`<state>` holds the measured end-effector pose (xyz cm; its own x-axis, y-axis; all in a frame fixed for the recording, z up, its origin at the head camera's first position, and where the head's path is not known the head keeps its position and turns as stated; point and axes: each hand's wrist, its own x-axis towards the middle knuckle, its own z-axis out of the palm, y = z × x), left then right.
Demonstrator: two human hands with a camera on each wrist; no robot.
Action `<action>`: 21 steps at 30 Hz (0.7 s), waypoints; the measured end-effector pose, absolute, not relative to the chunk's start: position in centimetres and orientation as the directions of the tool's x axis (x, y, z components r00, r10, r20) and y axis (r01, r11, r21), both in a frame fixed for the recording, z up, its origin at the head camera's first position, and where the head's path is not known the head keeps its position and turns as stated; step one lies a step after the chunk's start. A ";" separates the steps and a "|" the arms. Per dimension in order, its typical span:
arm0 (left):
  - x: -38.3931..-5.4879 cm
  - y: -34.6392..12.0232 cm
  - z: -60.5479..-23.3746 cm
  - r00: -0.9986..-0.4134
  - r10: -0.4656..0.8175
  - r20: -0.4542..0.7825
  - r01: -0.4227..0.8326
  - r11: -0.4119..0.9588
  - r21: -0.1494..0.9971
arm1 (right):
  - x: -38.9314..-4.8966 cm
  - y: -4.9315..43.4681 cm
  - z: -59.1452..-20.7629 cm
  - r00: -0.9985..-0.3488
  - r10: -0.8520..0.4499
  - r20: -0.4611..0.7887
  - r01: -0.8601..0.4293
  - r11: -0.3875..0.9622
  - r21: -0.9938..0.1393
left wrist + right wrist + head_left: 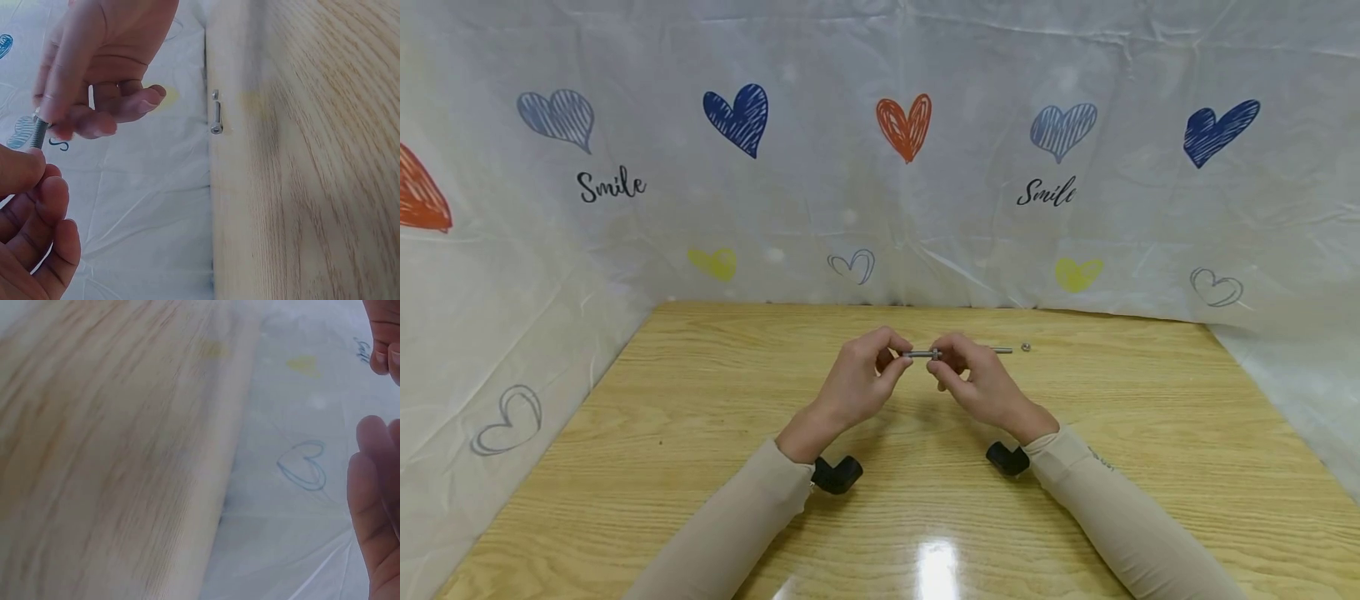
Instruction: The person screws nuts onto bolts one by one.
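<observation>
Above the table, my left hand [859, 377] pinches one end of a metal bolt [919, 354] between thumb and fingers. At its other end sits a nut [936, 354], which my right hand [981, 379] holds with thumb and forefinger. The left wrist view shows grey threads on the bolt [39, 134] between the two hands; fingertips partly cover the nut. In the right wrist view, the fingers [369, 500] of the right hand show at the edge, and the bolt is out of frame.
Behind the right hand, a second bolt [1002, 350] lies on the wooden table [700, 400], with a loose nut [1026, 347] close to its end. A white sheet [805, 192] printed with hearts hangs along the back and sides. Black wrist mounts [837, 475] sit under both wrists.
</observation>
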<state>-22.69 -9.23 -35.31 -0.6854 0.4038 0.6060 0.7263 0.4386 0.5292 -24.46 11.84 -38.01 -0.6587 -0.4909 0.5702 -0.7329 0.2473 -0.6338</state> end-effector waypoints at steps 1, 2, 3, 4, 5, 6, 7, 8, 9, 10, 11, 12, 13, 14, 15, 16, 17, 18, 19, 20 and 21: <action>-22.7 -9.2 -35.3 -0.686 0.403 0.606 0.726 0.439 0.530 | -24.5 11.9 -38.0 -0.658 -0.492 0.571 -0.733 0.244 -0.635; -22.7 -9.2 -35.3 -0.687 0.402 0.606 0.725 0.439 0.530 | -24.5 11.9 -38.0 -0.655 -0.493 0.573 -0.736 0.245 -0.631; -22.7 -9.2 -35.3 -0.688 0.401 0.605 0.724 0.439 0.532 | -24.5 12.0 -38.0 -0.653 -0.495 0.573 -0.737 0.244 -0.630; -22.6 -9.2 -35.2 -0.688 0.400 0.606 0.724 0.438 0.533 | -24.5 12.0 -38.0 -0.653 -0.497 0.571 -0.737 0.244 -0.630; -22.6 -9.2 -35.2 -0.687 0.401 0.606 0.724 0.438 0.533 | -24.5 12.0 -38.0 -0.654 -0.500 0.567 -0.736 0.248 -0.630; -22.6 -9.2 -35.2 -0.687 0.401 0.606 0.725 0.437 0.533 | -24.5 12.0 -37.9 -0.657 -0.501 0.564 -0.734 0.254 -0.629; -22.6 -9.2 -35.2 -0.687 0.401 0.606 0.725 0.437 0.532 | -24.5 12.1 -37.9 -0.663 -0.499 0.558 -0.730 0.266 -0.630; -22.6 -9.2 -35.1 -0.686 0.401 0.607 0.726 0.436 0.532 | -24.5 12.1 -37.9 -0.668 -0.495 0.555 -0.727 0.277 -0.628; -22.6 -9.2 -35.1 -0.685 0.402 0.607 0.727 0.434 0.532 | -24.5 12.1 -37.9 -0.673 -0.491 0.552 -0.724 0.286 -0.628; -22.6 -9.2 -35.1 -0.685 0.403 0.607 0.727 0.435 0.531 | -24.5 12.2 -37.9 -0.677 -0.486 0.552 -0.722 0.294 -0.626; -22.6 -9.2 -35.1 -0.685 0.404 0.607 0.727 0.435 0.531 | -24.5 12.2 -37.9 -0.680 -0.481 0.554 -0.721 0.300 -0.624; -22.6 -9.2 -35.1 -0.684 0.404 0.607 0.728 0.436 0.530 | -24.5 12.2 -37.9 -0.681 -0.474 0.558 -0.722 0.302 -0.623; -22.7 -9.2 -35.1 -0.684 0.404 0.607 0.728 0.437 0.529 | -24.5 12.2 -37.9 -0.679 -0.469 0.565 -0.724 0.299 -0.622; -22.7 -9.2 -35.2 -0.683 0.404 0.608 0.728 0.438 0.527 | -24.5 12.2 -37.9 -0.673 -0.467 0.573 -0.729 0.289 -0.621; -22.7 -9.2 -35.2 -0.682 0.404 0.609 0.729 0.438 0.526 | -24.4 12.2 -37.9 -0.669 -0.467 0.578 -0.732 0.279 -0.622; -22.7 -9.2 -35.2 -0.682 0.404 0.610 0.729 0.440 0.524 | -24.4 12.1 -37.9 -0.663 -0.467 0.584 -0.736 0.268 -0.622; -22.7 -9.2 -35.2 -0.681 0.403 0.611 0.730 0.440 0.523 | -24.4 12.1 -37.9 -0.658 -0.467 0.591 -0.740 0.256 -0.622; -22.7 -9.2 -35.2 -0.679 0.403 0.613 0.732 0.441 0.520 | -24.5 12.0 -37.9 -0.652 -0.469 0.596 -0.744 0.244 -0.623; -22.7 -9.2 -35.2 -0.678 0.404 0.614 0.733 0.442 0.517 | -24.5 12.0 -37.9 -0.647 -0.470 0.601 -0.747 0.232 -0.623; -22.7 -9.2 -35.3 -0.676 0.405 0.615 0.734 0.443 0.515 | -24.5 11.9 -37.9 -0.641 -0.472 0.605 -0.750 0.222 -0.622; -22.7 -9.2 -35.3 -0.677 0.405 0.615 0.733 0.444 0.515 | -24.5 11.9 -37.9 -0.636 -0.474 0.608 -0.754 0.216 -0.621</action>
<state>-22.73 -9.20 -35.27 -0.6770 0.4049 0.6147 0.7332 0.4441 0.5150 -24.50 11.87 -37.92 -0.6363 -0.4741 0.6085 -0.7540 0.2155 -0.6206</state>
